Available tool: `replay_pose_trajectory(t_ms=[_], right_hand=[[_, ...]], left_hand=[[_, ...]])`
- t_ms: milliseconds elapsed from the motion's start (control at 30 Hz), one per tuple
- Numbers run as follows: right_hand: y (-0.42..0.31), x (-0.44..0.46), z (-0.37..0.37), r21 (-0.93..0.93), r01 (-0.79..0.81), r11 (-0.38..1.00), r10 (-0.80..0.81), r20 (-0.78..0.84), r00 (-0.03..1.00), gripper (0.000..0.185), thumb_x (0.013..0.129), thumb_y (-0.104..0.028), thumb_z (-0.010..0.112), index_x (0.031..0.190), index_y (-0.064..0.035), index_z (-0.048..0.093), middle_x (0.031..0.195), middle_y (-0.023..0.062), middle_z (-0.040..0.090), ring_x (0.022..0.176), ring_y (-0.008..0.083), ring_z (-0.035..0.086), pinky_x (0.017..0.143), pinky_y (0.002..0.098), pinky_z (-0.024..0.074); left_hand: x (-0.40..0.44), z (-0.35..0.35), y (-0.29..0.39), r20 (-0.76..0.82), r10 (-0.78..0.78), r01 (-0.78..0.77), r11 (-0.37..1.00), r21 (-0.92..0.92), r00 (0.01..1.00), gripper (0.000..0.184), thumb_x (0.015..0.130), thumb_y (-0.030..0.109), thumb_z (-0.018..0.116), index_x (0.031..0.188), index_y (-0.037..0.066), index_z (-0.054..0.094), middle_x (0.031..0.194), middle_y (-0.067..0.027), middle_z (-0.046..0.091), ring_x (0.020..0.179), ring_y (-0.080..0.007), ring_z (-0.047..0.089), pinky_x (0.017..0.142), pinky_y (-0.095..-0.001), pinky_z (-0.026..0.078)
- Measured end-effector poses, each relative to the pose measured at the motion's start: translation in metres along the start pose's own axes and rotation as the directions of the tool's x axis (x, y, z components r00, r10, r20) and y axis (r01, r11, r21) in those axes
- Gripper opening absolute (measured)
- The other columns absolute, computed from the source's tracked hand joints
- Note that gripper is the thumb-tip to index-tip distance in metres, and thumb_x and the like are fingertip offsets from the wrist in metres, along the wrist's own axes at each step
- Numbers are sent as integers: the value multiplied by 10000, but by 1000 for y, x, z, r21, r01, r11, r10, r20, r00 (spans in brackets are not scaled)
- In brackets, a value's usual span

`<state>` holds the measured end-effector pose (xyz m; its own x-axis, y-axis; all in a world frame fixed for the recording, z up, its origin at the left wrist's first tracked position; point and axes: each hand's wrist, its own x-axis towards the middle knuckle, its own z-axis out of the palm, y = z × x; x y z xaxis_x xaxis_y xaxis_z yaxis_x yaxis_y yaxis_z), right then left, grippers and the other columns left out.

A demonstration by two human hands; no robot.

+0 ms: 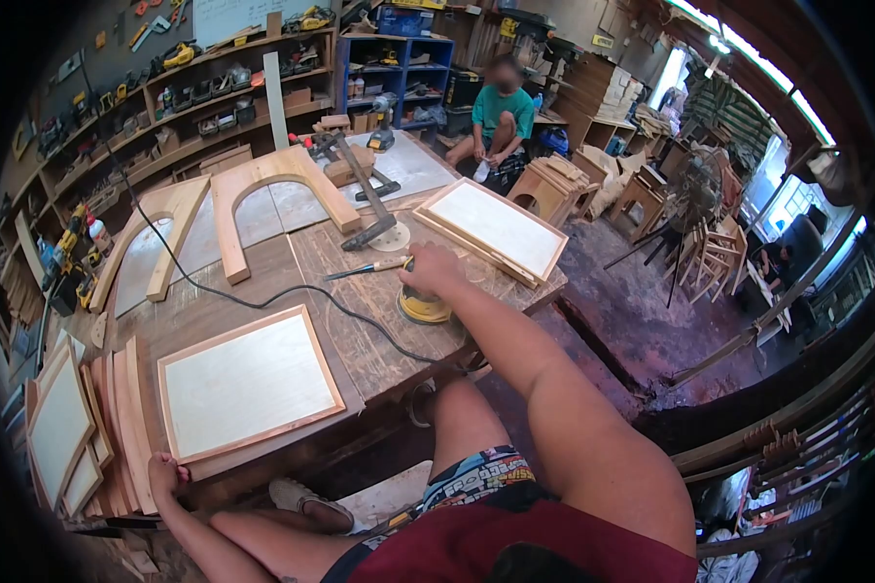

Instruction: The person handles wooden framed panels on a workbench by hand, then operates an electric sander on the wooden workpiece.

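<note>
My right hand is wrapped over the top of a yellow orbital sander, which rests on the workbench near its front edge. Just left of that hand lies a chisel with a wooden handle. A wood-framed white panel lies flat on the bench in front of me. My left hand is at the panel's near left corner, by the bench edge, its fingers curled; what they grip, if anything, is hidden. A black cord runs across the bench beyond the panel.
More framed panels are stacked at the right and left. Arched wooden pieces, a bar clamp and a drill occupy the far bench. A person sits beyond it. Tool shelves line the wall.
</note>
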<state>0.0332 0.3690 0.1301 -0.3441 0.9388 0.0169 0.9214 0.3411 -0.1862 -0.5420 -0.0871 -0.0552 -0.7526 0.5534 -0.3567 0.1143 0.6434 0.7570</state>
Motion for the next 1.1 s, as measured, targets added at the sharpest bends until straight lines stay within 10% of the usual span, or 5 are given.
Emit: replay_pose_trajectory(t_ms=[1100], right_hand=[[3,7,9,-11,-2,1000,2,-2,1000,609,880,-532,688,1332,-128,625,1299,172,621,1241,341,599,1047,465,492]], left_hand=[[-8,-2,2,54,59,-57,998,-38,997,30,987,-17,498,992,12,501,662,-140,650,494,-219,627,454,-361,533]])
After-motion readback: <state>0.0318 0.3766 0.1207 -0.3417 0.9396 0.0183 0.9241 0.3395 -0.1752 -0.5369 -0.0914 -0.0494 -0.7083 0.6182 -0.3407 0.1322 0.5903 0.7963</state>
